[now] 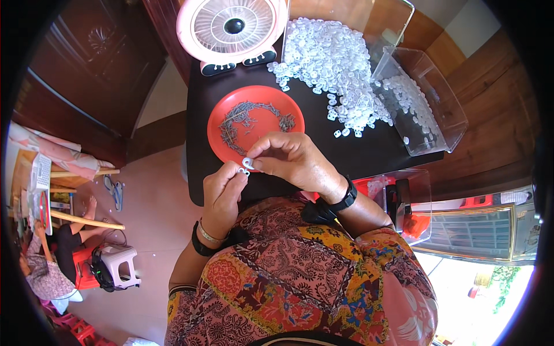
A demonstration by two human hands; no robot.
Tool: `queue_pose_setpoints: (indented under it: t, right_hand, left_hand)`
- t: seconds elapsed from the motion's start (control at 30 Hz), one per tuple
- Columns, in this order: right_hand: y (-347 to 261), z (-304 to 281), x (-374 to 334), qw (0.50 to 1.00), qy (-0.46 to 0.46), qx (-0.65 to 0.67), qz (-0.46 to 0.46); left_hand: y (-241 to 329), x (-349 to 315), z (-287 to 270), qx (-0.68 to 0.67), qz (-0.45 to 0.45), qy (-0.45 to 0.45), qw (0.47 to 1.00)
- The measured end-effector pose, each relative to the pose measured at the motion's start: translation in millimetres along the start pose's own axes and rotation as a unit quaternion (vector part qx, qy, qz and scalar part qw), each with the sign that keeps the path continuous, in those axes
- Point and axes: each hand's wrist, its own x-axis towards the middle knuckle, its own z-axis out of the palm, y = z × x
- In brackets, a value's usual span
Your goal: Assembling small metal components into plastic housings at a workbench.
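My left hand pinches a small white plastic piece with holes between thumb and fingers. Held in the fingertips of my right hand is a small white curved plastic hook. The two pieces meet, or nearly so; I cannot tell whether they are joined. Both hands are over the near edge of a round red plate. On that plate lie many thin grey metal pins or screws, too small to tell which, mostly in a ring, with a denser clump at the right.
A heap of white plastic pieces spreads over the dark table from a tipped clear bin. Right of it stands a clear box partly filled with similar pieces. A pink fan stands behind the plate. Another person sits at far left.
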Motion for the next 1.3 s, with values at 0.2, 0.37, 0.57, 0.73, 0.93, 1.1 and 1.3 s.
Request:
queue_pose_setpoints:
  t: [0.2,0.37,0.57,0.73,0.93,1.1,1.3]
  right_hand:
    - [2.9,3.1,-0.5,0.999,-0.004,-0.045,-0.022]
    - [10.4,7.6,-2.5,0.997,0.0,-0.068,-0.033]
    - [13.0,16.9,-6.4,0.985,0.036,-0.124,-0.11]
    - [12.4,13.7,-6.0,0.971,0.037,-0.195,-0.131]
    - [14.6,15.4,-5.3,0.95,0.034,-0.257,-0.175]
    - [11.3,24.9,-4.4,0.911,0.066,-0.344,-0.218]
    - [16.9,24.4,-4.4,0.874,0.057,-0.422,-0.235]
  left_hand:
    - [-3.9,-0.2,-0.5,-0.011,0.001,-0.004,1.0]
    - [-1.9,-0.8,2.8,-0.016,-0.007,0.005,1.0]
    - [-8.9,1.2,1.1,-0.118,-0.043,-0.003,0.992]
    - [-10.8,1.9,2.5,-0.134,-0.038,0.009,0.99]
    - [-15.5,3.3,3.3,-0.14,-0.064,0.017,0.988]
    - [-8.5,3.4,11.0,-0.15,-0.076,0.061,0.984]
    - [-12.9,2.8,6.7,-0.133,-0.081,0.043,0.987]
